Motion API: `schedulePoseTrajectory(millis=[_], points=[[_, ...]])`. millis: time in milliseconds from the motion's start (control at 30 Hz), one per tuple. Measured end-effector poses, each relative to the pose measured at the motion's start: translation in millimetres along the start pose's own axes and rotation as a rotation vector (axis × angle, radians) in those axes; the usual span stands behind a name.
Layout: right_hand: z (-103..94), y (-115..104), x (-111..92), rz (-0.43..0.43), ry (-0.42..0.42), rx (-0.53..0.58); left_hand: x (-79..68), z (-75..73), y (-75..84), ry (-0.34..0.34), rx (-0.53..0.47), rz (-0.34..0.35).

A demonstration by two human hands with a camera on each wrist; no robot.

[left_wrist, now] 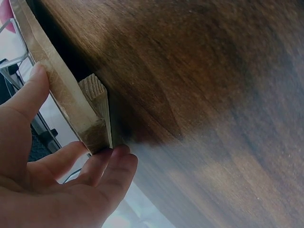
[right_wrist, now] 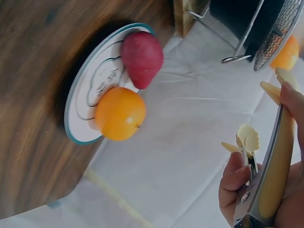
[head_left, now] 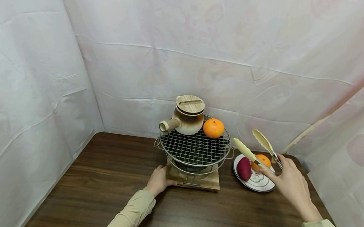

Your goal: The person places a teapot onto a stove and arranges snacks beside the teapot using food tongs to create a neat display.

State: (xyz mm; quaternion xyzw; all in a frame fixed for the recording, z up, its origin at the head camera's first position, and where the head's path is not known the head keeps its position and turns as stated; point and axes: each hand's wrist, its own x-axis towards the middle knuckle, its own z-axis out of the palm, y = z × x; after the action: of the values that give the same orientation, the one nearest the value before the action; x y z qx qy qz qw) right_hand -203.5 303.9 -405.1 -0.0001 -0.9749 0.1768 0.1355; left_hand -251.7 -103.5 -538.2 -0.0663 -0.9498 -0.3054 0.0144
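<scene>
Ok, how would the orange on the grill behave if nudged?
The orange would probably roll, being round and resting on flat grill mesh. Its smooth skin might slip between the tongs. Leftward, the teapot beside it would likely stop it.

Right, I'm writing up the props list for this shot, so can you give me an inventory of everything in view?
Table: 1, dark brown, foreground
Cloth backdrop: white with faint pink patterns, behind and beside the table
Wooden base: 1, light brown, on the table
Brazier: 1, dark, on the base
Grill rack: 1, silver, over the brazier
Pot: 1, cream and brown, on the rack
Lid: 1, light wood, on the pot
Plate: 1, white, dark-rimmed, right of the base
Oranges: 2, orange, one on the rack, one on the plate
Sweet potato-like item: 1, purple-red, on the plate
Tongs: 1, cream and silver, in the right hand
Sleeves: 2, pale, on the arms
Hands: 2, left gripping the base, right holding the tongs
</scene>
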Motion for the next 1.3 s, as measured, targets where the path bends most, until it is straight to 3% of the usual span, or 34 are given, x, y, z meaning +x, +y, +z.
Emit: schedulePoseTrajectory(millis=[900,1300], points=[[24.5,36.9,-24.0,0.066,-0.241,-0.074,1.2,0.3,-0.2,0.004,0.007,-0.007],[36.3,46.4,-34.6,0.048,-0.274,-0.112,0.1,-1.4,1.7,0.010,0.000,-0.001]])
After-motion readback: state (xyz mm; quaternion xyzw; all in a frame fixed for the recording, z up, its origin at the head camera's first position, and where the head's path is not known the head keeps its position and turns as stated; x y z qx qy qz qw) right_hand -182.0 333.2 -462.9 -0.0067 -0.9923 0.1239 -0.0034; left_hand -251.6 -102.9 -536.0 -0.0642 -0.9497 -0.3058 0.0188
